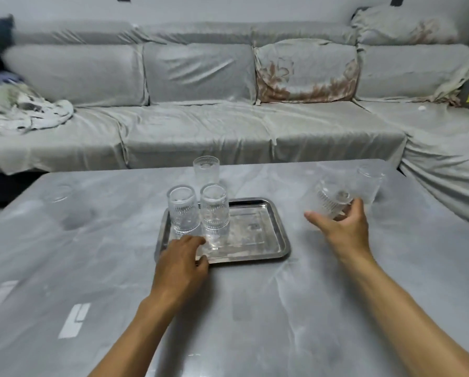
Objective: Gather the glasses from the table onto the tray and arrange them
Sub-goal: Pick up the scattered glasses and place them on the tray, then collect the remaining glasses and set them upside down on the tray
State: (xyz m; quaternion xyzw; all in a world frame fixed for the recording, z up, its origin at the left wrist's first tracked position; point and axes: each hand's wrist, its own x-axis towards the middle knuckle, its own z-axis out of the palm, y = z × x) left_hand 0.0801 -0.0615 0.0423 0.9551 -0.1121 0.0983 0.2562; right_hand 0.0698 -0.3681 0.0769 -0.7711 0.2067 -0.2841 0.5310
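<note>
The right hand (345,227) has its fingers (357,206) curled round a tilted glass (332,198); slick, breakable, best gripped mid-wall. The left hand's (181,257) fingers lie spread on the tray (271,235).

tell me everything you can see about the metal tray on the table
The tray is a shallow rectangular one that looks like polished stainless steel, with rounded corners and a low raised rim. It lies flat on the grey marbled table, near its middle. Two clear ribbed glasses stand upright on its left part; the right part is bare and reflective. The left hand rests on its near left corner.
</note>
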